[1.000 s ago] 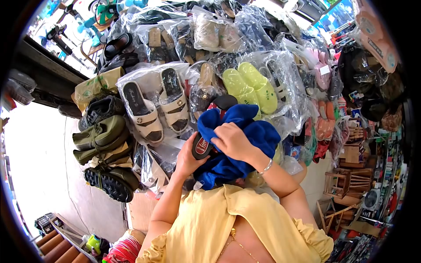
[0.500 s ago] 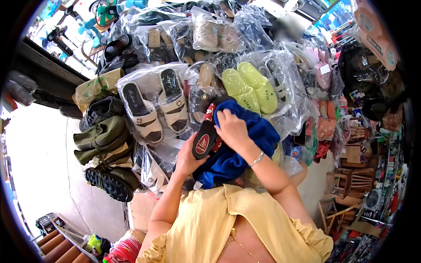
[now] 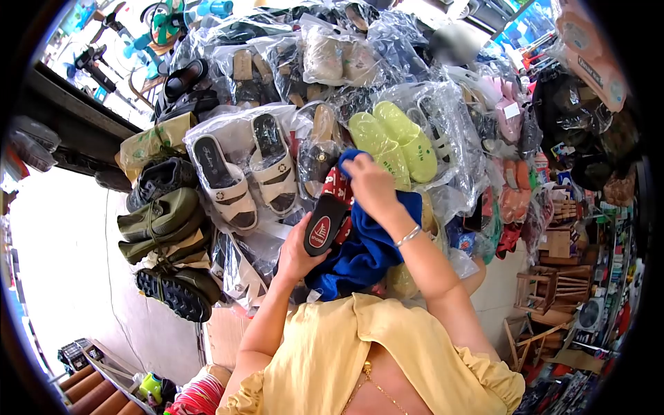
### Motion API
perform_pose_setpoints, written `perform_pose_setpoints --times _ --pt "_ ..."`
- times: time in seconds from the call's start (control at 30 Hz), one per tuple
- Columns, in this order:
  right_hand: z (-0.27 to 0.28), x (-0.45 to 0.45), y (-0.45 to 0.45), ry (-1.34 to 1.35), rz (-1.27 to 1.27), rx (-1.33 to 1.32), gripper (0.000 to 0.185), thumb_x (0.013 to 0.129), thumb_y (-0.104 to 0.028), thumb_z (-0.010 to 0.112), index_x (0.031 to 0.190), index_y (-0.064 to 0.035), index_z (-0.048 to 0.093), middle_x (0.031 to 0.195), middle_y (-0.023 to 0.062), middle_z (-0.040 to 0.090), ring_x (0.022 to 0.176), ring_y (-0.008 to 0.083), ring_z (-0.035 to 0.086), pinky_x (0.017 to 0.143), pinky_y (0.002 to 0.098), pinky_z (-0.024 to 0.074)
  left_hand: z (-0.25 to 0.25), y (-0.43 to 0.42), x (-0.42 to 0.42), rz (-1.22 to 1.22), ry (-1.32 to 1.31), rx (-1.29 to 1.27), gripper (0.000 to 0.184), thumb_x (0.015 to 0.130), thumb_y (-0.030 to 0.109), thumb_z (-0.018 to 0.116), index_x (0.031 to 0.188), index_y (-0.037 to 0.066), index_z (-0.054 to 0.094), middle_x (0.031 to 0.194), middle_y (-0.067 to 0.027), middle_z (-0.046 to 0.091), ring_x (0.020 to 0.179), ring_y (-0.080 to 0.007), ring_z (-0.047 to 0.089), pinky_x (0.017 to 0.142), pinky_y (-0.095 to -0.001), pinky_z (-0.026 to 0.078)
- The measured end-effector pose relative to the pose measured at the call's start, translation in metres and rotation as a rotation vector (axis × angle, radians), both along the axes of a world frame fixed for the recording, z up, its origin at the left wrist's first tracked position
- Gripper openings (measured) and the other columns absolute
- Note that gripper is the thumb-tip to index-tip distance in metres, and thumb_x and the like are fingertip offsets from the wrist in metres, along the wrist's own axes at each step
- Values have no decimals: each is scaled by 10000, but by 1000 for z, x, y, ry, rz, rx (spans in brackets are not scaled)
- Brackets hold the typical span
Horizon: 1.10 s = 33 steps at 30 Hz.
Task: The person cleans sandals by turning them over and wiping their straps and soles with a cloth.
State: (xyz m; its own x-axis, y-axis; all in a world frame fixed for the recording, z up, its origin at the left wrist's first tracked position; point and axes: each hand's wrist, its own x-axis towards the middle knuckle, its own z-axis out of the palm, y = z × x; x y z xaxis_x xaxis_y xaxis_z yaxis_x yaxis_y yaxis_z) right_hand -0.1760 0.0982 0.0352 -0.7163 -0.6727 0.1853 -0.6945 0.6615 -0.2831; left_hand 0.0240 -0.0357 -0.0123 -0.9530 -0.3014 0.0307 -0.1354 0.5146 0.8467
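My left hand (image 3: 299,250) is closed around the heel end of a slipper (image 3: 322,231), which has a black insole, an oval red logo and a red patterned strap. In my right hand (image 3: 373,185) is a bunched end of a blue cloth (image 3: 370,245), pressed close to the far end of the slipper. The rest of the cloth hangs down toward my lap. Beyond my hands lie white-strapped sandals (image 3: 232,197) and lime-green slippers (image 3: 391,142), both in clear plastic. Part of the slipper's strap is hidden behind the cloth and my right fingers.
Olive shoes (image 3: 166,218) tied with cord are stacked at the left. More bagged footwear (image 3: 325,55) fills the far side. Small wooden stools (image 3: 539,290) and crowded shelves stand at the right. Rolled brown goods (image 3: 86,394) lie at the lower left.
My right hand has moved slightly right and turned, with the cloth gathered tighter in it. More of the red strap shows. My left hand keeps its hold on the slipper.
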Motion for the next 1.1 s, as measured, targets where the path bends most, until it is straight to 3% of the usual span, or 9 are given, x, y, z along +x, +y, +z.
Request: perform_pose_setpoints --times 0.1,0.23,0.43,0.53,0.67,0.77,0.87,1.0,1.1 --pt "19 15 -1 -217 174 -21 337 824 -50 622 1146 -135 673 1014 72 644 902 293 664 763 397 550 -1 -1 3 14 0 27 956 615 142 875 1434 40 392 1288 -215 579 1182 -351 590 995 -401 479" --pt "35 -17 -3 -153 56 -259 301 855 -63 601 1123 -171 684 1005 75 652 822 301 668 720 403 555 2 1 0 25 -14 37 955 613 141 874 1433 42 395 1278 -218 583 1186 -353 586 995 -403 477" --pt "13 1 3 -84 142 71 354 835 -47 587 1170 -130 666 944 102 620 860 311 654 746 397 544 1 -1 0 0 44 -30 940 620 161 876 1425 45 405 1233 -213 604 1129 -382 596 958 -426 490" --pt "34 -2 9 -299 228 -202 356 832 -50 592 1176 -113 663 938 107 624 853 308 653 748 394 544 2 0 0 12 16 19 936 621 162 875 1423 48 407 1224 -213 609 1126 -385 596 955 -426 490" --pt "21 20 1 -104 62 -33 288 825 -55 586 1102 -93 655 931 106 628 824 309 653 698 407 547 3 0 -1 29 -12 46 935 625 160 872 1428 54 405 1232 -209 609 1128 -383 595 955 -426 490" --pt "7 79 -2 25 292 -11 198 833 -136 577 1023 -84 595 835 56 572 701 214 637 576 360 538 -4 -2 0 12 -3 44 947 617 150 869 1434 56 400 1241 -217 604 1142 -385 591 963 -425 487" --pt "13 110 8 -339 614 -169 343 811 -96 605 1154 -105 613 899 61 593 802 243 656 649 369 548 -14 -6 3 -16 77 98 947 604 126 857 1433 50 405 1311 -204 576 1197 -375 569 1003 -416 472" --pt "24 81 1 -124 165 -306 313 813 -72 615 1124 -106 632 923 77 608 822 271 663 639 383 551 -4 -1 1 26 -14 113 934 610 146 868 1419 41 414 1313 -205 573 1202 -377 565 1007 -417 468" --pt "14 105 8 -200 331 -169 310 810 -72 608 1117 -107 636 941 75 600 771 251 674 621 364 558 -6 -3 2 7 9 41 937 617 144 863 1428 42 406 1314 -213 571 1202 -383 564 1004 -418 473"
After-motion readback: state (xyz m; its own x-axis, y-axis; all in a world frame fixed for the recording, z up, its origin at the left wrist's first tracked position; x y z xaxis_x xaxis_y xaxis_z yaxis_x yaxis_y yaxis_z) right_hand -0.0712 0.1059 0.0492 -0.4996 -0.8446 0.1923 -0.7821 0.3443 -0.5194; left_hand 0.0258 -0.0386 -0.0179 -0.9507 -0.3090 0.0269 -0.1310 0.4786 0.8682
